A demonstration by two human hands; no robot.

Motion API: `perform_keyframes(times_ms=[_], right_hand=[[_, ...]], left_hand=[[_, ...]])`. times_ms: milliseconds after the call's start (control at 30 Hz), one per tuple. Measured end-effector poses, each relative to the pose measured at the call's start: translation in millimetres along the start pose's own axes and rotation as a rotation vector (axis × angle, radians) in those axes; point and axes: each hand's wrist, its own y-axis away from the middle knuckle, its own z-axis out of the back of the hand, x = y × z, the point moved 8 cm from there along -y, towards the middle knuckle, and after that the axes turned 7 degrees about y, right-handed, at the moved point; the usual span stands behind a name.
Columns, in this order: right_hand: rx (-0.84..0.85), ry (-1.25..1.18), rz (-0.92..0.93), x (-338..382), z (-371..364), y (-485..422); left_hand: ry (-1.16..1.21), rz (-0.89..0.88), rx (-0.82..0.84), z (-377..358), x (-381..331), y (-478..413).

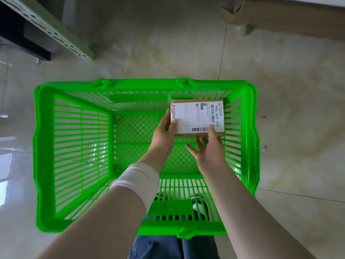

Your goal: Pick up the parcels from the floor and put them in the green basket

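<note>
1. My left hand [165, 131] grips the left edge of the parcel [197, 109], thumb on top, fingers underneath.
2. My right hand [209, 148] holds the near edge: the thumb presses down on the white shipping label [196, 118], and the fingers [199, 143] spread out below the box.
3. The parcel, a brown cardboard box, lies flat with the label up, inside the green basket [43, 146], toward its far right corner. I cannot tell whether it touches the basket's mesh bottom.
4. The basket stands on the glossy tiled floor [149, 53].
5. A white band [138, 180] wraps my left forearm.
6. A perforated metal upright [56, 30] stands far left; cardboard [280, 17] lies far right.
</note>
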Motion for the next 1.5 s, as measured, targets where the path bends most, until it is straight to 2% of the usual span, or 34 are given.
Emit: perform_keyframes(times_ms=[167,333,433,567,700,900,1133,1233,1367,1500], right_hand=[[-0.027,0.018,-0.082,6.4,15.3,54.5],[0.026,0.078,-0.066,23.9,34.1,173.4],[0.025,0.09,0.009,37.9,60.3,232.8],[-0.004,-0.01,0.111,51.1,107.7,282.4],[-0.03,-0.151,0.144,47.1,166.7,318.2],[-0.088,-0.291,0.159,29.5,296.3,355.3],[-0.155,-0.409,0.19,7.3,493.6,382.2],[-0.216,-0.479,0.246,6.4,593.6,394.6],[-0.296,-0.506,0.273,27.4,698.2,404.4],[-0.322,-0.494,0.311,72.1,771.1,399.4]], left_hand=[[-0.054,0.093,-0.11,10.6,-17.3,49.0],[-0.284,0.104,0.025,-6.7,-61.2,152.8],[-0.253,0.072,0.073,-21.8,-87.7,210.7],[-0.291,0.05,0.176,-53.8,-101.5,272.4],[-0.371,0.042,0.252,-94.6,-85.0,328.6],[-0.505,0.018,0.443,-179.2,-38.8,427.5],[-0.6,0.048,0.529,-309.5,52.1,544.7],[-0.557,0.117,0.572,-373.9,92.6,599.7],[-0.542,0.098,0.652,-464.8,117.3,648.5],[-0.57,0.061,0.722,-546.0,127.9,679.1]])
